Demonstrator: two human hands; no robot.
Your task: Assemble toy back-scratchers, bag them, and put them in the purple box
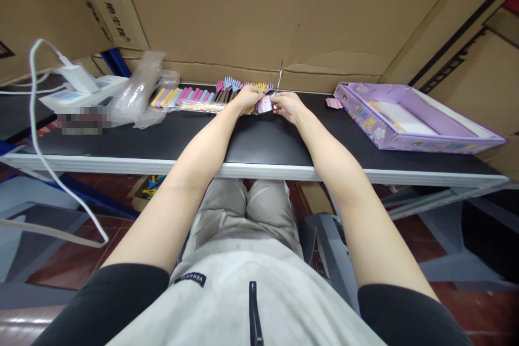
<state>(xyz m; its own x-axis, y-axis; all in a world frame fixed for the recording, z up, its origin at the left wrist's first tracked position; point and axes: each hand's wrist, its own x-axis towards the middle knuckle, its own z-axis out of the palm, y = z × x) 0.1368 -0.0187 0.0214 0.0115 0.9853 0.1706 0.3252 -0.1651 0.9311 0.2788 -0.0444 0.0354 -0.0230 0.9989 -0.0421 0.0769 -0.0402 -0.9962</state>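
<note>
Both my arms reach forward over a black table (259, 140). My left hand (246, 98) and my right hand (287, 104) meet at the far edge and together pinch a small clear packet with a pink label (265, 104). Just behind them lies a row of colourful hand-shaped sticks (227, 86) in pink, blue and yellow. More pastel sticks (178, 97) lie to the left of my left hand.
A crumpled pile of clear plastic bags (135, 92) and a white device with a cable (79, 86) sit at the left. An open purple box (405, 119) lies at the right, a small pink tag (333, 102) beside it. Cardboard walls stand behind.
</note>
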